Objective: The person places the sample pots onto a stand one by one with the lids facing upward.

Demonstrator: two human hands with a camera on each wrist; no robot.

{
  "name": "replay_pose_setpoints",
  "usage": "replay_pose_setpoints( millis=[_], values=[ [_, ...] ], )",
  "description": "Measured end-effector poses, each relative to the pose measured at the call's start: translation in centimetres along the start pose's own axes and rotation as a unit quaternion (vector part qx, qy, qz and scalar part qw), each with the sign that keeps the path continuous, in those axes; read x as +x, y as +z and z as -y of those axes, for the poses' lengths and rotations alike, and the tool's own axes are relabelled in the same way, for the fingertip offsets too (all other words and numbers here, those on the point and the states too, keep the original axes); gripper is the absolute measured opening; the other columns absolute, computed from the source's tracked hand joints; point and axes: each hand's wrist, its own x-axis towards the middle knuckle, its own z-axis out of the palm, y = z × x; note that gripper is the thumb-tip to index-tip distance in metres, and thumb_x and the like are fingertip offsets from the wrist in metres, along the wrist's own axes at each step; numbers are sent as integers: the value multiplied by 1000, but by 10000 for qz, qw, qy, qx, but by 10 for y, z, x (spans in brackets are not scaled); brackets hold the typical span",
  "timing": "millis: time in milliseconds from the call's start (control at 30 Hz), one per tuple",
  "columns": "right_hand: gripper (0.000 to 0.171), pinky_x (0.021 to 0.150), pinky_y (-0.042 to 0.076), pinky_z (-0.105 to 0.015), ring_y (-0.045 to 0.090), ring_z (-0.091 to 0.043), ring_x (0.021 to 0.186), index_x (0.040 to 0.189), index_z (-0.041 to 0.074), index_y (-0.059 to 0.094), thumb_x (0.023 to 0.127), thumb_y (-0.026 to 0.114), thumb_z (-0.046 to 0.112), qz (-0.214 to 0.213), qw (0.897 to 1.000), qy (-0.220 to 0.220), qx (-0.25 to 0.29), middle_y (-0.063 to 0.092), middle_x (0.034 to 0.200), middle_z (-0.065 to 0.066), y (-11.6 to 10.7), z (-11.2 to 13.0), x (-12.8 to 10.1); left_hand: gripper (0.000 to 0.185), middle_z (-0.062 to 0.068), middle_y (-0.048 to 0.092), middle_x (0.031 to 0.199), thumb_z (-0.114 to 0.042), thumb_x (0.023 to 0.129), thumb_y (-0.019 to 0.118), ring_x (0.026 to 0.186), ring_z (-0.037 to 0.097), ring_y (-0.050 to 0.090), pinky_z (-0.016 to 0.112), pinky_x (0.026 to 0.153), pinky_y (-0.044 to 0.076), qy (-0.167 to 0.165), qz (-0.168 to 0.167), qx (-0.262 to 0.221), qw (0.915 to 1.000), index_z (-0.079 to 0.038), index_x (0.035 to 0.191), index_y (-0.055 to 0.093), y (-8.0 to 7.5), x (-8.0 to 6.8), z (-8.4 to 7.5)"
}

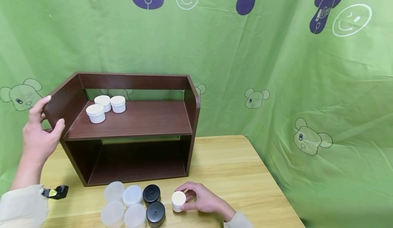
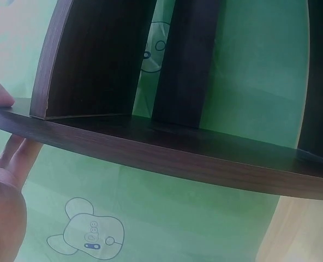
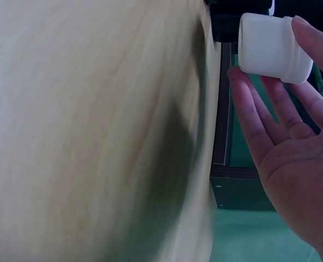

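So the landmark here is the brown two-tier shelf point(image 1: 159, 119), and pretty much everything sorts itself around it. The right hand point(image 1: 202, 198) has a small white jar point(image 1: 178, 201) in its grip, out in front of the shelf near its right-hand end. Thumb on one side, fingertips on the other, nothing wrapped fully around, and in the right wrist view the jar looks lifted a little clear of the desk point(image 1: 233, 163).

Left hand point(image 1: 41, 136) has its own grip on the shelf's left side panel, thumb inside and fingers outside.

As for how the jar would handle: I'd guess light, stiff plastic, not fragile, maybe a bit slick since the wall looks smooth (can't tell whether there's anything in it, so take "light" loosely). The thumb sits up by the lid's rim, which works, but I'd rather pinch the straight wall just below. If the lid's loose, holding by that alone seems riskier. No need to squeeze hard imo.

Rest of the stuff: three white jars point(image 1: 96, 114) on the shelf's upper board, bunched toward its left panel. In front of the shelf's middle stretch there are four translucent tubs point(image 1: 113, 215), with two black-lidded jars point(image 1: 155, 214) beside them, between the tubs and the held jar.
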Motion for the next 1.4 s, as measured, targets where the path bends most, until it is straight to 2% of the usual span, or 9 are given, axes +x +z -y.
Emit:
replay_pose_setpoints(
  millis=[133,333,500,800,967,1133,1400],
  values=[
    [46,96,63,-38,69,-14,102,128,11,68,85,85,9,-79,9999,-35,-124,66,121,-8,-2,4,0,70,14,56,148,-5,91,67,111,-11,52,-6,69,46,-61,-8,35,10000,-24,154,43,0,0,0],
    [46,94,63,-33,65,-11,102,128,14,68,85,85,14,-177,9988,-227,-399,67,122,-6,-6,12,3,70,14,58,145,-5,91,67,110,-10,52,-6,69,46,-87,-14,54,9999,-24,154,43,-1,0,-1],
    [46,95,63,-31,66,-12,104,129,12,67,86,85,16,-158,9972,-478,-545,66,118,-8,-8,23,10,69,8,59,142,-5,91,67,109,-11,52,-6,70,46,-23,-52,57,10000,-24,154,43,-1,0,0],
    [48,93,64,-30,64,-13,108,131,14,67,86,85,12,-125,9959,-734,-508,63,120,-7,-13,49,26,68,6,61,140,-6,91,67,108,-12,52,-6,69,46,-12,-56,76,10000,-24,153,44,0,0,-1],
    [48,92,64,-29,65,-12,109,131,17,68,86,84,10,-244,9948,-846,-507,62,119,-4,-16,65,34,69,9,58,142,-5,91,66,111,-9,52,-6,69,45,-66,-56,59,9999,-24,154,43,-1,0,1],
    [48,92,64,-28,65,-12,108,131,15,68,86,84,10,-332,9925,-1054,-514,62,118,-5,-17,78,44,70,12,56,147,-6,92,66,116,-7,53,-6,68,45,-241,-23,89,9997,-25,155,42,-4,-1,3],
    [49,92,64,-29,64,-13,110,132,13,68,85,84,8,-493,9883,-1328,-559,62,118,-5,-26,105,58,70,14,56,148,-7,92,67,115,-7,53,-6,68,45,-242,1,110,9996,-26,155,42,-1,0,0]
  ],
)
